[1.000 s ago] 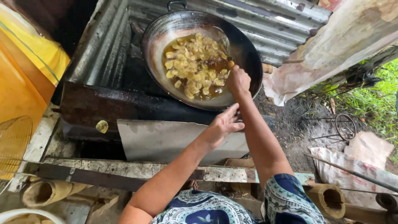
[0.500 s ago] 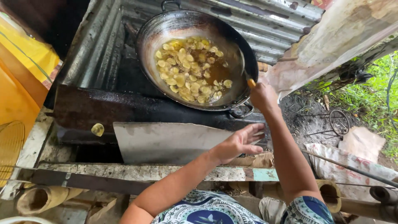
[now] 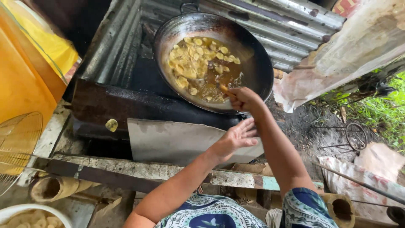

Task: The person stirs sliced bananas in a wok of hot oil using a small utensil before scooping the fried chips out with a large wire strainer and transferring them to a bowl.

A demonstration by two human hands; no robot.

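Blackened metal wok [image 3: 253, 55] on dark stove [image 3: 118, 105], w/ pale yellow slices [image 3: 196, 63] frying in oil, upper centre of head view. Right hand [image 3: 244, 99] at wok's near rim, grip clenched on thin stick [image 3: 225, 89] dipping into oil. Left hand [image 3: 236, 137] released, fingers spread, hovering over grey metal sheet [image 3: 168, 143] below stove. Wire skimmer [image 3: 17, 139] far left.

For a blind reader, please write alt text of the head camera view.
The right hand holds a thin stick over a dark wok of yellow slices frying in oil. The left hand hovers open above a metal sheet.
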